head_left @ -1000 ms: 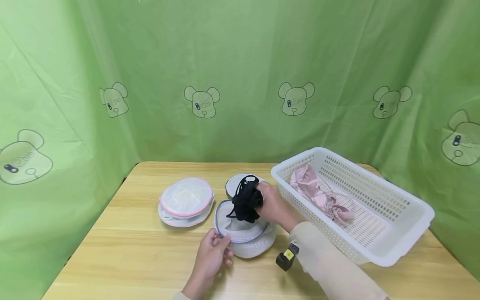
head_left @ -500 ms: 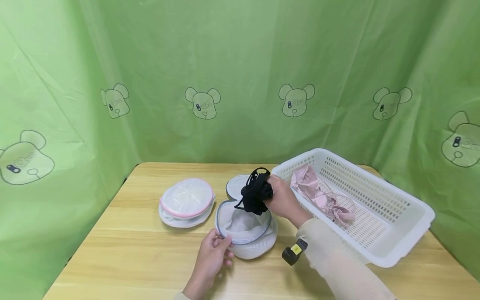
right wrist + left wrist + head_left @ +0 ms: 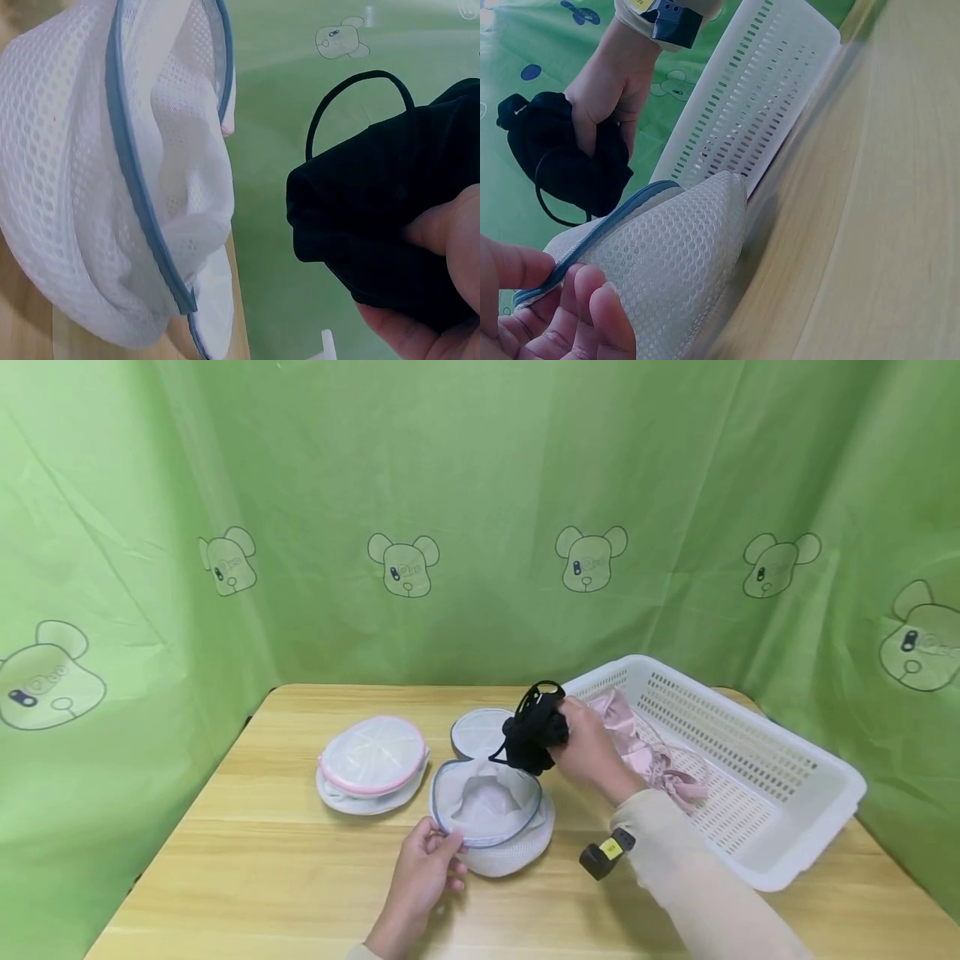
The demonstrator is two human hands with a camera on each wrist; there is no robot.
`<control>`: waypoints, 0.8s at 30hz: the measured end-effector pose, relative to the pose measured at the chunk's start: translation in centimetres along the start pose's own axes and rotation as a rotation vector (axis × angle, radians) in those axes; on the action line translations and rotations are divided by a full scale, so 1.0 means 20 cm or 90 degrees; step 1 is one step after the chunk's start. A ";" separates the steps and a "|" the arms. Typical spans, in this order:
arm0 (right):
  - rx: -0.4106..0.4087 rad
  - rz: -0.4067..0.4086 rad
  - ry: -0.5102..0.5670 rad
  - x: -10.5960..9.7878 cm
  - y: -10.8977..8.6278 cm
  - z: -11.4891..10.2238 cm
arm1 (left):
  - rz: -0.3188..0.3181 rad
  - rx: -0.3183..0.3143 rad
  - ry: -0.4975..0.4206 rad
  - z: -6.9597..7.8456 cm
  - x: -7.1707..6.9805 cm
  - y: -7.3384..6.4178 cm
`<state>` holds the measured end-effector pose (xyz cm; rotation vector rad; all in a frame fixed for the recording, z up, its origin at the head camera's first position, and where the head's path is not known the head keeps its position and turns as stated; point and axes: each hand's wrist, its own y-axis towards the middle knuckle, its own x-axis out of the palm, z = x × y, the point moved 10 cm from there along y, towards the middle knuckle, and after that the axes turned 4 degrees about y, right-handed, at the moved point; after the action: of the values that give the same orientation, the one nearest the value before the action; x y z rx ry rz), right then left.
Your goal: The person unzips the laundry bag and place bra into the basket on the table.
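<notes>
On the pale wooden table [image 3: 300,893], left of the long white perforated plastic basket [image 3: 738,739], we see the rounded white mesh bag with blue-grey trim [image 3: 491,817] gaping uncovered, since the bunched black cloth garment [image 3: 532,735] has moved right and upward from over its mouth. For the work, we judge, that leaves the garment outside the bag. The bag bulges, its pale lining creased; the garment hangs crumpled at that mouth's far right, a thin black loop [image 3: 371,74] sticking out. The left hand [image 3: 427,864] pinches the trim; the right hand [image 3: 588,747] grips the garment.
</notes>
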<state>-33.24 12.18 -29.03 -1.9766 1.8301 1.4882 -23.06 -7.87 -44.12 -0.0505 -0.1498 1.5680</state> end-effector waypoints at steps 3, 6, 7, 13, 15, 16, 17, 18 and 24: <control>-0.005 0.008 -0.007 -0.02 0.00 0.01 | 0.000 -0.001 0.000 0.00 0.00 0.00; -0.006 0.019 -0.008 -0.05 -0.01 0.01 | 0.001 -0.001 0.001 0.00 0.00 -0.01; -0.002 0.022 -0.006 -0.05 -0.01 0.02 | 0.001 -0.001 0.001 0.00 0.00 -0.01; -0.011 0.045 -0.012 -0.10 -0.01 0.04 | 0.005 -0.002 0.006 -0.01 0.00 -0.01; -0.027 0.056 -0.025 -0.12 -0.01 0.04 | 0.005 -0.002 0.008 0.00 0.00 -0.01; -0.032 0.059 -0.032 -0.13 -0.01 0.04 | 0.005 -0.002 0.008 0.00 0.00 -0.01; -0.038 0.064 -0.038 -0.14 -0.01 0.04 | 0.005 -0.002 0.008 0.00 0.00 -0.01; -0.043 0.069 -0.041 -0.15 0.00 0.04 | 0.004 -0.002 0.007 0.00 0.00 -0.01; -0.019 0.093 -0.041 -0.21 -0.02 0.08 | -0.001 -0.005 0.010 0.00 0.00 -0.01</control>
<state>-33.03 16.39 -27.24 -1.8198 1.9751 1.6069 -22.87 -7.84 -44.05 -0.0683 -0.1442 1.5657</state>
